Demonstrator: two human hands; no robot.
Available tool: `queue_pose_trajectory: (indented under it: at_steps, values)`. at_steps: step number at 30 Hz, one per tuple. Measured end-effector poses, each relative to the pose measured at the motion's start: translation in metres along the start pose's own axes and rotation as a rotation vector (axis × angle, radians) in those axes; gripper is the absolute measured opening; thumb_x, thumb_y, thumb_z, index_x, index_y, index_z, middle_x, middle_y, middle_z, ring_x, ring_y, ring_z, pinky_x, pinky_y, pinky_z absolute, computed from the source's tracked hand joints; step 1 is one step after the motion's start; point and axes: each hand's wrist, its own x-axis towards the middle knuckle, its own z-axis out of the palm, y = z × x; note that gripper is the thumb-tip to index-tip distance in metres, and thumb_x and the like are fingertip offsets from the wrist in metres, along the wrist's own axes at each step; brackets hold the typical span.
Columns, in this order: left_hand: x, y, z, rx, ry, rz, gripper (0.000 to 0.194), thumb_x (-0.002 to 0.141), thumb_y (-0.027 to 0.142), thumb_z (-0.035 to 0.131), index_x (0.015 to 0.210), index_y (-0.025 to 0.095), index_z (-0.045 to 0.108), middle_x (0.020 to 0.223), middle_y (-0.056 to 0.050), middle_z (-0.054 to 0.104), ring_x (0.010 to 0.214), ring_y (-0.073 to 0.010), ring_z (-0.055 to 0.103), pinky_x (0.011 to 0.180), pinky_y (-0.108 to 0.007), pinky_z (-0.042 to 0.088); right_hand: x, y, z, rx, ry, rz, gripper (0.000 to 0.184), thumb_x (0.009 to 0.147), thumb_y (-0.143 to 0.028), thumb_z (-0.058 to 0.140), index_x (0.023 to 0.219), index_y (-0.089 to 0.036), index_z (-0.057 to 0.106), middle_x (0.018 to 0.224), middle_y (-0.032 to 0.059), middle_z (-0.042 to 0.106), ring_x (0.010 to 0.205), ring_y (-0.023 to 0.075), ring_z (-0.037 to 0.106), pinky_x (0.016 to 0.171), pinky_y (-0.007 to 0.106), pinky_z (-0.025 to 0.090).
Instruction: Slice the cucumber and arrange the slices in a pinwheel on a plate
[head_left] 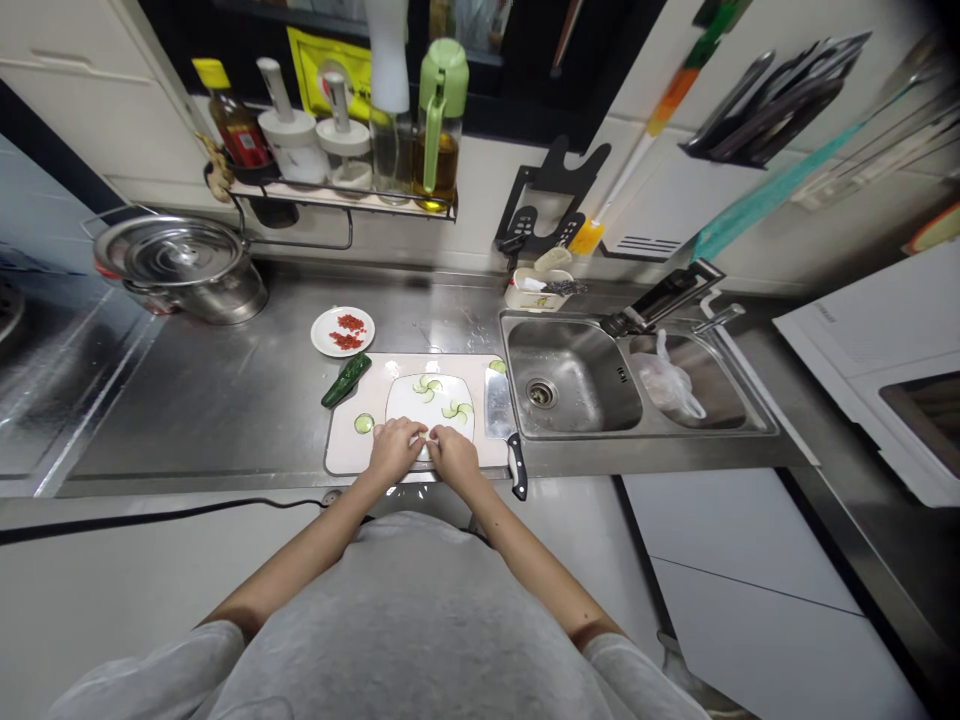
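Over the near edge of a square white plate (405, 408), my left hand (394, 450) and my right hand (454, 456) meet at the fingertips. Both are closed in a pinch on a small pale piece, apparently a cucumber slice (424, 435), mostly covered by the fingers. Two fans of curved cucumber slices (427, 387) lie on the plate. Under it is a pale pink cutting board (349, 452), with a round cucumber end (364, 423) left of my left hand. A cleaver (497, 405) lies on the board's right side, its black handle past the near edge.
A dark green cucumber piece (346, 381) rests across the board's left corner. Behind it stands a round plate (320, 337) with chopped red bits (347, 341). To the right is a double sink (574, 375) with a plastic bag (670, 385). A lidded steel pot (225, 285) stands left.
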Motion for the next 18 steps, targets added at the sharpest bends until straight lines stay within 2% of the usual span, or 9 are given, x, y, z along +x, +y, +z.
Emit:
queue_pose_trajectory:
  at_steps: [7,13,18]
  values:
    - [-0.002,-0.007,0.003,0.019,0.059,0.005,0.025,0.086,0.036,0.055,0.105,0.029,0.069,0.101,-0.005,0.062,0.1,-0.0252,0.054,0.089,-0.041,0.035,-0.016,0.009,0.009,-0.124,0.126,-0.156,0.024,0.095,-0.03,0.043,0.101,-0.024,0.065,0.093,0.007,0.057,0.085,0.0199,0.045,0.069,0.031,0.026]
    - [-0.001,-0.008,0.004,0.04,0.065,0.011,0.025,0.086,0.037,0.055,0.104,0.029,0.069,0.101,-0.006,0.061,0.099,-0.0251,0.053,0.088,-0.041,0.036,-0.017,0.012,0.011,-0.085,0.212,-0.166,0.022,0.094,-0.026,0.045,0.099,-0.024,0.066,0.093,0.0066,0.055,0.086,0.0206,0.039,0.076,0.034,0.024]
    - [-0.001,-0.008,0.002,0.047,0.061,0.013,0.025,0.086,0.039,0.055,0.104,0.029,0.069,0.101,-0.006,0.061,0.1,-0.0252,0.052,0.09,-0.042,0.034,-0.019,0.014,0.013,-0.042,0.234,-0.155,0.019,0.09,-0.028,0.049,0.097,-0.023,0.066,0.096,0.0066,0.054,0.093,0.0219,0.037,0.081,0.036,0.024]
